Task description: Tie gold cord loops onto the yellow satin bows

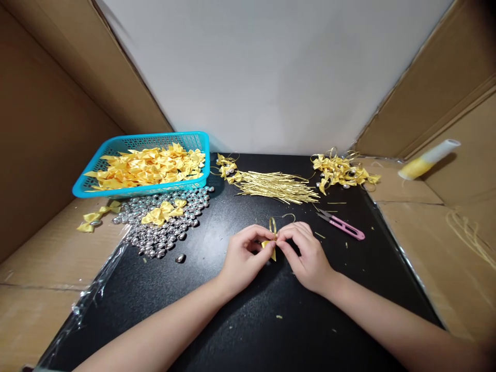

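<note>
Two forearms [166, 325], mine, angle inward from the lower corners of the view, wrists low over the black worktop [232, 336], to a meeting near its center. My left hand [244, 259], fingers curled and thumb extended, pinches a yellow bow [274, 254]; my right hand [309, 260], turned to face it, closes thumb and forefinger at the base of a gold loop [270, 226]. The loop stands upright between the two hands, while the bow hangs below, partly hidden by my left thumb. A sheaf of gold ties [277, 187] lies beyond my hands, pink snips [349, 229] rest to the right, and silver beads [160, 240] spread left, beside a blue basket [155, 137] heaped with more bows [155, 166].
</note>
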`<control>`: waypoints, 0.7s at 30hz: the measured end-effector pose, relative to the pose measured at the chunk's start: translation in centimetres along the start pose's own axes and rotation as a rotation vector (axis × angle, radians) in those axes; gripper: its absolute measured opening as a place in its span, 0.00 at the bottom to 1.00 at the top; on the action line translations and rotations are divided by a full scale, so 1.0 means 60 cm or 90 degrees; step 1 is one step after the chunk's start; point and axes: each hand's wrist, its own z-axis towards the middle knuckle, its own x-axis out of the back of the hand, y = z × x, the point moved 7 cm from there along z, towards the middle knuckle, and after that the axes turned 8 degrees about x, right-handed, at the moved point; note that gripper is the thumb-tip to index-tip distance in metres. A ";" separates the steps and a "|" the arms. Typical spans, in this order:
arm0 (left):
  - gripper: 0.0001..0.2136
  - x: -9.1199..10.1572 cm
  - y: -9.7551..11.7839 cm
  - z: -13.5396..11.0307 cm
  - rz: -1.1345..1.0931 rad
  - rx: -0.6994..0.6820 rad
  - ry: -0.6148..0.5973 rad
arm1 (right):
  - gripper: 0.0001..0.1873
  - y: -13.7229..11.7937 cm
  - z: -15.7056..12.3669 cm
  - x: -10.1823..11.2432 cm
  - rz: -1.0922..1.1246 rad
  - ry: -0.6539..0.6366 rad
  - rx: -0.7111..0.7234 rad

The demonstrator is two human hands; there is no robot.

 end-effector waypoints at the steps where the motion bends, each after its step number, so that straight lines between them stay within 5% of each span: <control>1: 0.03 0.001 0.000 0.000 0.001 -0.001 0.010 | 0.06 0.000 0.000 0.000 0.002 -0.001 0.001; 10: 0.03 0.010 -0.003 0.002 -0.044 0.014 0.048 | 0.06 -0.010 0.004 0.004 0.044 0.006 0.021; 13: 0.02 0.009 0.008 0.002 -0.095 -0.045 0.027 | 0.05 -0.016 0.006 0.018 0.065 0.040 0.045; 17: 0.03 0.005 0.028 0.000 -0.167 -0.134 -0.024 | 0.06 0.010 0.003 0.035 0.030 0.093 -0.034; 21: 0.09 0.005 0.035 0.002 -0.215 -0.143 -0.057 | 0.10 0.031 0.004 0.013 0.016 -0.022 -0.093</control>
